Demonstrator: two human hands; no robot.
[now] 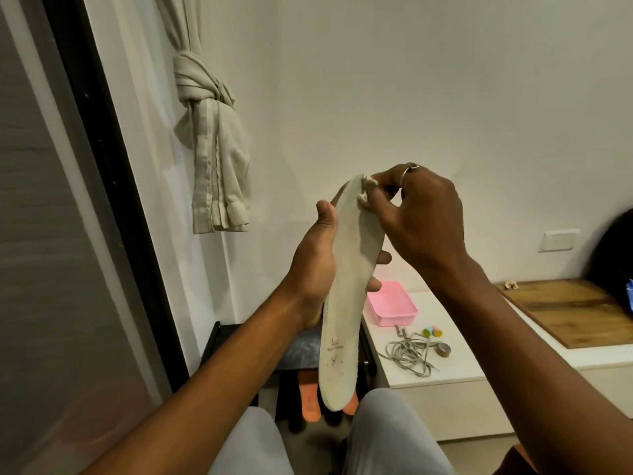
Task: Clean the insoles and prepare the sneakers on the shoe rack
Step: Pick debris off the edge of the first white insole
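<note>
A long off-white insole (346, 303) stands nearly upright in front of me, heel end down. My left hand (318, 265) grips it from behind, thumb on the left edge and fingertips showing on the right. At the toe end my right hand (421, 217), with a ring on one finger, pinches a small crumpled white wipe (365, 192) against the insole. Below, a black shoe rack (226, 341) holds dark footwear, with two orange insoles (310, 399) sticking out near my knees.
A white low cabinet (445, 368) to the right carries a pink tray (392, 307), a tangle of grey laces (409, 354), small coloured pieces (432, 331) and a tape roll (443, 350). A wooden board (568, 313) lies further right. A knotted curtain (212, 145) hangs at left.
</note>
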